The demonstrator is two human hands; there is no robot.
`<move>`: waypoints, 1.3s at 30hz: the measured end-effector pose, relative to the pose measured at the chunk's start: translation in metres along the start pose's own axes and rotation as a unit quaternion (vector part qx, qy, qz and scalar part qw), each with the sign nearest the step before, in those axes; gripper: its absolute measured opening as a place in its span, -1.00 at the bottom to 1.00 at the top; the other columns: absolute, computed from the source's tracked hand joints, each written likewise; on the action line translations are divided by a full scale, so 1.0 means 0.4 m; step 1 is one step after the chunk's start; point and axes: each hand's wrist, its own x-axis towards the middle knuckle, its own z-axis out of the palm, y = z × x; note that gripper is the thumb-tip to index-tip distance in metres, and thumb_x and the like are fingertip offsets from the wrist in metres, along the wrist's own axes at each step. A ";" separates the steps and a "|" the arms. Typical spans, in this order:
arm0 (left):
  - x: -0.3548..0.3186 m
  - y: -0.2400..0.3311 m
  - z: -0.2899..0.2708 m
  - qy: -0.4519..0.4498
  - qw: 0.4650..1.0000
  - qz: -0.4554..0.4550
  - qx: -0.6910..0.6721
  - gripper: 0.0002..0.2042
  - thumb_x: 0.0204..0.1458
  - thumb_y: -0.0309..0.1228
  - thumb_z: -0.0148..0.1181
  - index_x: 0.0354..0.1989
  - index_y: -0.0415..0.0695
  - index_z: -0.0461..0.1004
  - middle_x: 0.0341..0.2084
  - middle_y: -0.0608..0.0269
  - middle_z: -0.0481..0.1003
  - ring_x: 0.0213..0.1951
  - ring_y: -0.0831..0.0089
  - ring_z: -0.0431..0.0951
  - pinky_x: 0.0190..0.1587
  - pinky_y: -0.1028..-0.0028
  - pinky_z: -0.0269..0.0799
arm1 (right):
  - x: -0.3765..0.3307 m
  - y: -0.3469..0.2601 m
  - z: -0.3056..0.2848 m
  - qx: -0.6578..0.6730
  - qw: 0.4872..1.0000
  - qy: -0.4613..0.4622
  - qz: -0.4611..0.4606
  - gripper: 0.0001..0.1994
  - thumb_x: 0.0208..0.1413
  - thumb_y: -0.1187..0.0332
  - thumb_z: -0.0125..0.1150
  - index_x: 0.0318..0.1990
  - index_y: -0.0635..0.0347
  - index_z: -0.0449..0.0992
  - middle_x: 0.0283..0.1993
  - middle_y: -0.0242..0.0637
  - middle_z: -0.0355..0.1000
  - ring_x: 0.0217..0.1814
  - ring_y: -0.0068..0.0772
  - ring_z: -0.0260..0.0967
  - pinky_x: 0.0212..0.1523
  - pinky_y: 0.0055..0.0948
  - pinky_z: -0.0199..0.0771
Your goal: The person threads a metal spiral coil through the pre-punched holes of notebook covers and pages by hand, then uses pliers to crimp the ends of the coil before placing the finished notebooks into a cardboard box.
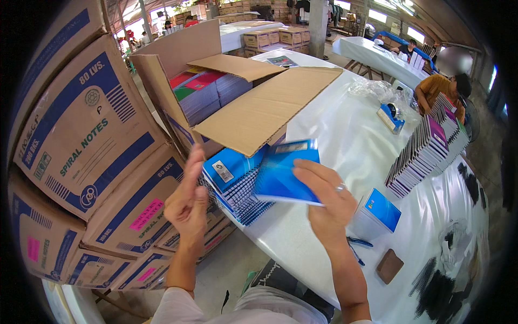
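Blue notebook (286, 170) clamped in right hand (329, 202), long axis tilted left-right; left hand (188, 202) open.

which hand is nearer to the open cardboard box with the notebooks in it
Left. The left hand is raised just below the open cardboard box, beside the blue spiral notebook stack. The right hand holds a blue notebook farther out over the white table.

Blue notebook (280, 173), white table cover (345, 135), brown cardboard box (259, 102) with blue print
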 end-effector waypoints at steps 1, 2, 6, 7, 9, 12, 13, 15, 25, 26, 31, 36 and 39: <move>-0.009 -0.012 0.003 0.068 0.997 0.018 -0.038 -0.61 0.23 -0.41 0.10 0.22 -0.19 0.40 0.27 -0.04 0.31 0.38 0.10 0.16 0.38 0.13 0.04 | 0.006 0.002 0.029 -0.030 0.999 -0.030 -0.004 -0.61 -0.10 0.66 0.23 -0.03 0.23 0.57 -0.06 -0.10 0.51 -0.06 -0.22 0.51 -0.11 -0.42 0.57; -0.014 -0.004 0.013 0.098 0.994 0.018 -0.036 -0.57 0.28 -0.31 0.04 0.29 -0.17 0.31 0.30 0.00 0.27 0.41 0.10 0.07 0.39 0.14 -0.01 | 0.011 -0.001 0.072 -0.052 0.997 -0.060 -0.006 -0.62 -0.09 0.63 0.22 -0.04 0.24 0.56 -0.04 -0.10 0.50 -0.06 -0.20 0.50 -0.10 -0.39 0.56; -0.050 -0.026 0.023 0.100 0.991 -0.042 0.078 -0.56 0.31 -0.17 -0.03 0.24 -0.18 0.38 0.29 0.02 0.29 0.43 0.06 0.02 0.42 0.09 -0.14 | -0.005 -0.010 0.165 -0.042 0.981 -0.176 -0.072 -0.66 -0.09 0.67 0.21 -0.09 0.28 0.58 0.00 -0.04 0.49 -0.15 -0.12 0.50 -0.16 -0.31 0.54; -0.062 -0.038 0.014 0.064 0.991 -0.030 0.112 -0.58 0.30 -0.17 -0.02 0.21 -0.18 0.42 0.27 0.03 0.31 0.43 0.04 0.01 0.42 0.06 -0.16 | -0.020 -0.003 0.167 -0.030 0.984 -0.168 -0.049 -0.65 -0.08 0.63 0.19 -0.06 0.28 0.57 0.02 -0.07 0.48 -0.11 -0.15 0.47 -0.10 -0.30 0.51; -0.082 -0.063 -0.005 -0.010 0.984 -0.007 0.177 -0.61 0.29 -0.18 -0.01 0.14 -0.17 0.49 0.24 0.05 0.36 0.43 0.00 0.01 0.42 0.01 -0.19 | -0.050 0.017 0.149 -0.008 0.988 -0.152 -0.002 -0.62 -0.07 0.56 0.15 -0.01 0.28 0.54 0.07 -0.15 0.44 -0.02 -0.20 0.39 0.00 -0.29 0.44; -0.084 -0.069 -0.010 -0.050 0.970 0.003 0.239 -0.67 0.22 -0.21 0.09 0.03 -0.12 0.59 0.12 0.13 0.49 0.42 -0.07 0.01 0.39 -0.07 -0.22 | -0.059 0.041 0.123 -0.062 0.982 -0.175 -0.018 -0.60 -0.09 0.58 0.13 -0.01 0.26 0.55 0.12 -0.24 0.43 0.00 -0.22 0.36 0.03 -0.29 0.36; -0.080 -0.078 -0.011 -0.073 0.963 0.017 0.258 -0.67 0.20 -0.22 0.11 0.02 -0.10 0.60 0.10 0.15 0.51 0.42 -0.08 0.02 0.38 -0.07 -0.22 | -0.063 0.041 0.123 -0.056 0.982 -0.179 -0.013 -0.59 -0.10 0.59 0.13 0.00 0.24 0.55 0.14 -0.26 0.42 0.01 -0.22 0.35 0.04 -0.28 0.35; -0.067 -0.077 -0.010 -0.066 0.957 0.016 0.280 -0.70 0.15 -0.26 0.15 -0.01 -0.08 0.62 0.07 0.18 0.53 0.42 -0.09 0.01 0.37 -0.10 -0.20 | -0.075 0.036 0.124 -0.048 0.981 -0.188 0.001 -0.56 -0.12 0.61 0.12 0.01 0.19 0.55 0.16 -0.31 0.42 0.04 -0.22 0.34 0.07 -0.26 0.31; -0.183 -0.002 -0.086 0.000 0.968 0.167 0.188 -0.61 0.13 -0.40 0.11 0.17 0.03 0.45 0.31 0.13 0.27 0.39 -0.40 -0.12 0.33 -0.41 -0.36 | -0.386 0.280 -0.518 -0.524 0.695 0.027 0.492 -0.57 -0.08 0.19 0.47 -0.19 0.38 0.51 -0.21 0.00 0.50 -0.15 -0.05 0.43 -0.10 -0.20 0.41; -0.185 0.000 -0.061 -0.036 0.971 0.180 0.152 -0.62 0.11 -0.42 0.13 0.13 0.01 0.48 0.28 0.11 0.30 0.37 -0.44 -0.10 0.32 -0.43 -0.36 | -0.409 0.288 -0.559 -0.471 0.676 0.015 0.566 -0.53 -0.11 0.14 0.50 -0.23 0.40 0.52 -0.27 0.01 0.51 -0.22 -0.08 0.46 -0.17 -0.21 0.43; -0.218 0.040 0.141 -0.187 0.971 0.143 0.026 -0.68 -0.08 -0.64 0.19 -0.11 -0.12 0.60 0.09 -0.03 0.47 0.32 -0.54 -0.01 0.32 -0.38 -0.24 | -0.466 0.319 -0.633 -0.316 0.697 0.046 0.641 -0.56 -0.19 0.15 0.54 -0.41 0.45 0.57 -0.50 -0.05 0.53 -0.50 -0.28 0.47 -0.43 -0.30 0.45; -0.242 0.041 0.352 -0.277 0.959 -0.031 -0.048 -0.56 -0.05 -0.73 0.16 0.06 -0.17 0.54 0.24 -0.02 0.34 0.42 -0.21 -0.06 0.39 0.00 -0.13 | -0.462 0.319 -0.634 -0.318 0.711 0.082 0.622 -0.63 -0.17 0.23 0.52 -0.44 0.46 0.58 -0.54 -0.05 0.52 -0.55 -0.31 0.45 -0.45 -0.32 0.44; -0.261 0.024 0.445 -0.293 0.946 -0.100 -0.095 -0.52 -0.02 -0.70 0.17 0.15 -0.18 0.47 0.31 0.00 0.26 0.45 0.00 -0.07 0.41 0.09 -0.11 | -0.470 0.320 -0.647 -0.305 0.708 0.119 0.626 -0.67 -0.16 0.28 0.51 -0.46 0.44 0.57 -0.52 -0.06 0.53 -0.52 -0.31 0.46 -0.43 -0.31 0.45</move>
